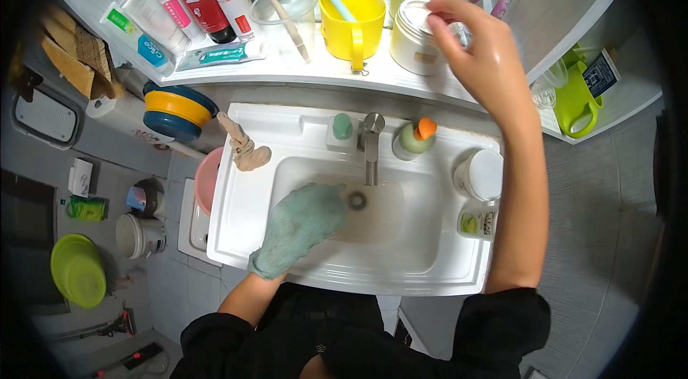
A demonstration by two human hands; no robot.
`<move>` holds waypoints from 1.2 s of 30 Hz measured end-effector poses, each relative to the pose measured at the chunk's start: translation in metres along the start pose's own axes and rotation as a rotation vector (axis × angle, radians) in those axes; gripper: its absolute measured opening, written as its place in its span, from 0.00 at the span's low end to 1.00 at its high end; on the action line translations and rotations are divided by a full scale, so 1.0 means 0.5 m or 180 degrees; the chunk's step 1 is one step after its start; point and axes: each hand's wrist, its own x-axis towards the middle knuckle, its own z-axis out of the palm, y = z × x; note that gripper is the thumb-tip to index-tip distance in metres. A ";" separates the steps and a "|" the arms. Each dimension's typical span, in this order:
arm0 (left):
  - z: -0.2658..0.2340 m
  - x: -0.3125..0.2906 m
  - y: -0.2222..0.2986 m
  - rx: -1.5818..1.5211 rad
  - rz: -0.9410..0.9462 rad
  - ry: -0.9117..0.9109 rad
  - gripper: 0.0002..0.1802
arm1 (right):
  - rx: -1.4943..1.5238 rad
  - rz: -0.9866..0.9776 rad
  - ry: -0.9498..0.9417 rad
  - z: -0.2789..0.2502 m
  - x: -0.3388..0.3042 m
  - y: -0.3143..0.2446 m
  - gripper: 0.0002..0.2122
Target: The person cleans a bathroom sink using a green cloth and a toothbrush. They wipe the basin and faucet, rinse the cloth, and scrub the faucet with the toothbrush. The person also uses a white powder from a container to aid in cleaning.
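Observation:
A grey-green cloth mitt (301, 225) covers my left hand (295, 230) down to the wrist, so its fingers are hidden. It hovers over the left part of the white sink basin (405, 257), near the drain (357, 200). Up at the shelf, my right hand (481, 42) curves around the right side of a white jar (412, 49). Its thumb and index finger are apart, with the index fingertip by the jar's top edge. Part of the jar's top and something small and pale behind the hand are hidden.
A steel faucet (371, 146) stands behind the basin, beside a green bottle with an orange top (416, 139). A white tub (479, 175) sits on the right rim. A yellow cup (351, 31) and several tubes line the shelf (287, 74); a beige cloth item (246, 150) lies left.

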 end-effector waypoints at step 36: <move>0.038 -0.025 -0.031 -0.0628 0.0174 -0.0230 0.10 | 0.1247 0.1268 -0.1337 0.343 -0.564 -0.110 0.26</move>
